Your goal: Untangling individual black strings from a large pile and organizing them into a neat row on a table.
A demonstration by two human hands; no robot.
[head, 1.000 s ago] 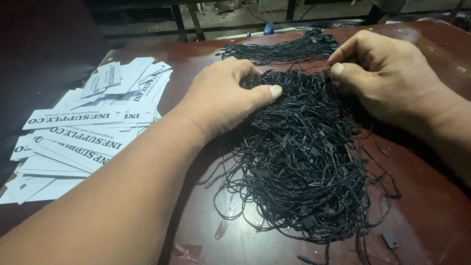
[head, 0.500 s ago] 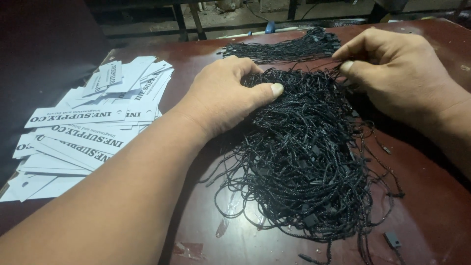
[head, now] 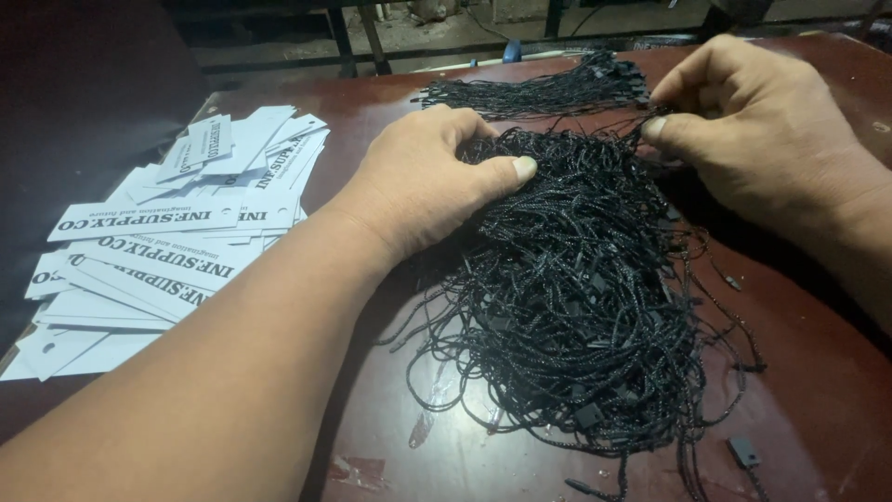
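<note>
White tags (head: 177,242) left — cords (head: 576,307) central

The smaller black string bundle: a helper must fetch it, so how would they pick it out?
On the dark red table, look past the big tangled cord heap under the left hand. The smaller bundle lies beyond it at the far edge, its strings straight and parallel, not tangled.

**Dark red bench, pretty cluttered**

The glossy reddish-brown bench (head: 818,372) carries a big tangled heap of black tag strings (head: 576,307) in the middle, and a tidier bundle of the same strings (head: 548,93) near the far edge. White paper hang tags (head: 167,251) are fanned out on the left. One loose black fastener (head: 743,453) lies near the front right.
</note>
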